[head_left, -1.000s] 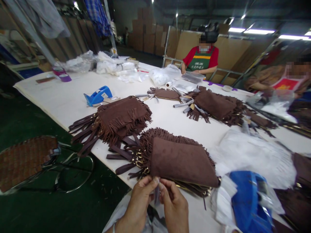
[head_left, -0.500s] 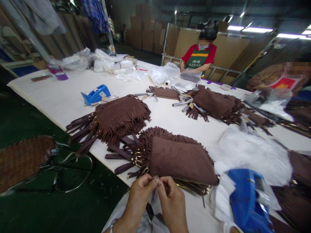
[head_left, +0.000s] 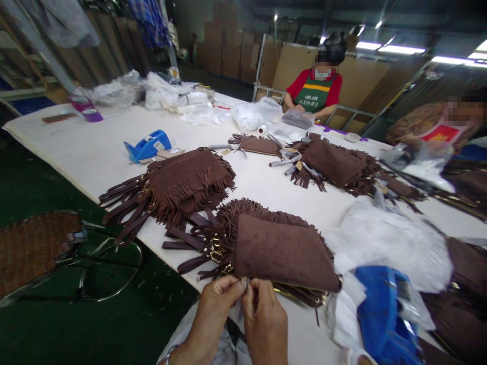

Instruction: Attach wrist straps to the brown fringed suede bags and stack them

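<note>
A brown suede-like pouch [head_left: 285, 251] lies on top of a stack of fringed pouches at the table's near edge. Gold clasps [head_left: 216, 248] and dark wrist straps [head_left: 186, 243] stick out to its left. Against the pouch's near left corner, my left hand [head_left: 218, 301] and my right hand [head_left: 264, 309] meet with thumbs and fingertips pinched together. Between them shows a tiny metallic and greyish piece; fingers cover most of it, so its kind is unclear.
Another pile of fringed pouches [head_left: 182, 182] lies to the left, beside a blue tape dispenser [head_left: 148, 146]. A second blue dispenser [head_left: 384, 309] and white plastic bags [head_left: 395, 243] are at right. A co-worker [head_left: 315, 91] stands across the table [head_left: 102, 147].
My right hand has turned slightly, its fingers curling closer together around the small piece. My left hand stays pinched at about the same spot. The pouches have not moved on the table.
</note>
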A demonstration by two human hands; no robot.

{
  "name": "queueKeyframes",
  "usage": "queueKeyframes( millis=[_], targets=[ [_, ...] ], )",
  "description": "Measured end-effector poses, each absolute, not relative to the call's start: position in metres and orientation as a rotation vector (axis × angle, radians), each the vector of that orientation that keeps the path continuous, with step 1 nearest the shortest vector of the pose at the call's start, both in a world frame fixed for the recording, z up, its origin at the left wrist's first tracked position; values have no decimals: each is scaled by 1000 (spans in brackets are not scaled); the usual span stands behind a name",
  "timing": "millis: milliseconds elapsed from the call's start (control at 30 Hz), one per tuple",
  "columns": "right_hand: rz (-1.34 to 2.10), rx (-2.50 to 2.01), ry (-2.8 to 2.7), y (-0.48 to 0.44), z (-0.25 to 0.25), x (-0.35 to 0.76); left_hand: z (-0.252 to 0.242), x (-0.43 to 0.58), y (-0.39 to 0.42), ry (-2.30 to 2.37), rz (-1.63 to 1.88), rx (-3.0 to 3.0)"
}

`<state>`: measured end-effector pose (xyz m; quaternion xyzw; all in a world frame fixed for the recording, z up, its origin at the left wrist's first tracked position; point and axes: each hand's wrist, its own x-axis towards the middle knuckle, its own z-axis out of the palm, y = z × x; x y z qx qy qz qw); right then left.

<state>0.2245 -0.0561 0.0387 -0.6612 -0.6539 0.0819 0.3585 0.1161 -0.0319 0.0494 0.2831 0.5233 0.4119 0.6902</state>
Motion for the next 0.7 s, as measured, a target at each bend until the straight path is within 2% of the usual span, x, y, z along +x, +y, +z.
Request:
queueKeyframes(
  millis=[433,567,700],
  targets=[
    [496,-1454,-1654,-64,43,230,63,112,-28,933,859,336],
    [387,-1499,-1630,-74,49,223,60,113,-35,1017,821,311],
    [233,-1588,-1679,-75,50,220,29,106,-28,1165,811,303]
  ],
)
